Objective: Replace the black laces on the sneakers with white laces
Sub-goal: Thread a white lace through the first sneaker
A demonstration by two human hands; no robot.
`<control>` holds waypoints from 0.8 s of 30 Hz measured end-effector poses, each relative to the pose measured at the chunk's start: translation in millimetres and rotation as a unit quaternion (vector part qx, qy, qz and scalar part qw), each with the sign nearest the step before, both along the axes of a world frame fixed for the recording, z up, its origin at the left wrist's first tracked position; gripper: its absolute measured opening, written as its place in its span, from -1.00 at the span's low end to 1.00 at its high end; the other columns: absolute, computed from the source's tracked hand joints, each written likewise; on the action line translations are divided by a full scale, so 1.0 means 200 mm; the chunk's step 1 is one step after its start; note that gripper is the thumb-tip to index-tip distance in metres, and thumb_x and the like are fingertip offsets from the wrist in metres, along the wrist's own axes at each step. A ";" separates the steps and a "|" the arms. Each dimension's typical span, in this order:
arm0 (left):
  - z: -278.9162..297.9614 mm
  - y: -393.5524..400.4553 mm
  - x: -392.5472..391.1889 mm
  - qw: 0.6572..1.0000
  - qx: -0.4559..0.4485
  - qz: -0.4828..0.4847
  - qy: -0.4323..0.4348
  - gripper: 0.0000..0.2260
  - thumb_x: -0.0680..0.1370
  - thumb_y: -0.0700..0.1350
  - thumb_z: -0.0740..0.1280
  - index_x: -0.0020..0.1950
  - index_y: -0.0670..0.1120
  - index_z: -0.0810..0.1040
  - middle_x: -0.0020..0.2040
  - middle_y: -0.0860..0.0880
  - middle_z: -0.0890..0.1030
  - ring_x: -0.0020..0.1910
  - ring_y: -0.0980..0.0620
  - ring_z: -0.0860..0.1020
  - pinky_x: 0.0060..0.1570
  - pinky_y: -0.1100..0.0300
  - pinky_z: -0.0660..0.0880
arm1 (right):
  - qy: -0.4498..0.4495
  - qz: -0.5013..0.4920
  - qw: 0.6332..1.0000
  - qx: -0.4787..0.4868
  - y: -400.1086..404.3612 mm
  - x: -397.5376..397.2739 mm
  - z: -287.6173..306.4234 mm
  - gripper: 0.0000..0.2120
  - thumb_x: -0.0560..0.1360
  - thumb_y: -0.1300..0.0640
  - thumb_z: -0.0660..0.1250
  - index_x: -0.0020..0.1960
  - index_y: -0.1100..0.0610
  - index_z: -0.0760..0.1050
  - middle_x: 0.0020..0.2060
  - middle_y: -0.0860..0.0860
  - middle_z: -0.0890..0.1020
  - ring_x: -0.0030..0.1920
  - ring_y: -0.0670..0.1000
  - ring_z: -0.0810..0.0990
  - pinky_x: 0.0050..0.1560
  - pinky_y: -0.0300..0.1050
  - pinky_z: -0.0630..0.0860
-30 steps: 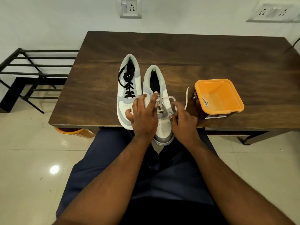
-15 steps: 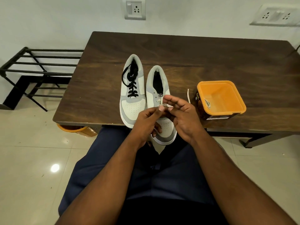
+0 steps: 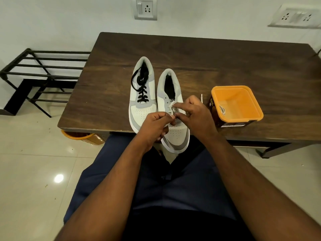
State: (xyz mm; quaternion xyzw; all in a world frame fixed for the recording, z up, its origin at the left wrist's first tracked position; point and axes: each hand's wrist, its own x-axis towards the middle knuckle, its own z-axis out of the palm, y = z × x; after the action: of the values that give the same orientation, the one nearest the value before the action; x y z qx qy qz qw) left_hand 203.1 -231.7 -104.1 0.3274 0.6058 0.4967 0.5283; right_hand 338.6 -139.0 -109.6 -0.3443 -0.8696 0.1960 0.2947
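Both hands work above the near sneaker (image 3: 175, 133): left hand (image 3: 154, 126) and right hand (image 3: 196, 117) each pinch the white lace (image 3: 172, 106). Limp and light, it probably threads best gripped by its stiff tip.

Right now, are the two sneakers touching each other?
Cannot tell. In the head view a dark table strip separates the black-laced sneaker from the white-laced sneaker at the heels, but the left hand hides the toes.

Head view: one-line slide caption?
Both hands, left hand and right hand, thread a white lace into the right sneaker.
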 end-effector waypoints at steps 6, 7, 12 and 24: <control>0.00 0.00 -0.06 0.998 -0.010 -0.043 0.040 -0.76 0.61 -0.04 0.30 -0.18 -0.14 0.60 -0.49 0.03 0.35 -0.50 0.12 0.24 -0.53 0.29 0.14 | -0.005 0.072 0.997 -0.002 0.03 -0.03 0.03 -0.63 0.48 0.16 0.42 0.28 0.09 0.54 -0.22 -0.05 0.49 -0.25 -0.11 0.43 -0.25 -0.16 0.50; 0.00 0.01 -0.08 0.998 -0.006 -0.041 0.041 -0.75 0.62 -0.03 0.30 -0.13 -0.17 0.60 -0.48 0.03 0.36 -0.51 0.12 0.25 -0.54 0.31 0.16 | -0.002 0.079 0.997 -0.003 0.04 -0.03 0.01 -0.76 0.49 0.15 0.40 0.16 0.13 0.61 -0.25 -0.02 0.55 -0.25 -0.10 0.46 -0.25 -0.09 0.51; 0.01 0.01 -0.24 0.996 -0.009 -0.008 0.092 -0.87 0.57 -0.16 0.38 -0.02 -0.23 0.61 -0.43 -0.02 0.52 -0.57 0.15 0.30 -0.58 0.34 0.24 | 0.076 -0.145 0.985 -0.051 0.13 0.07 -0.04 -0.86 0.51 0.16 0.40 0.01 0.18 0.68 -0.26 -0.05 0.58 -0.21 -0.05 0.51 -0.06 0.02 0.51; 0.00 0.03 -0.17 0.982 0.042 0.001 0.182 -0.96 0.48 -0.23 0.48 -0.09 -0.14 0.68 -0.44 0.08 0.58 -0.56 0.12 0.41 -0.51 0.29 0.39 | 0.080 0.067 0.935 -0.338 -0.01 -0.05 0.03 -0.72 0.40 0.21 0.51 0.11 0.19 0.66 -0.09 0.02 0.72 -0.06 -0.07 0.69 0.06 -0.11 0.62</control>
State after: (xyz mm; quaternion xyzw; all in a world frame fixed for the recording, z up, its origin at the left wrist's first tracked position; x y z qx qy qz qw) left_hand 168.5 -225.6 -103.9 0.4332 0.6709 0.4545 0.3946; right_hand 329.3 -141.3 -103.4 -0.3476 -0.7466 0.5243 0.2162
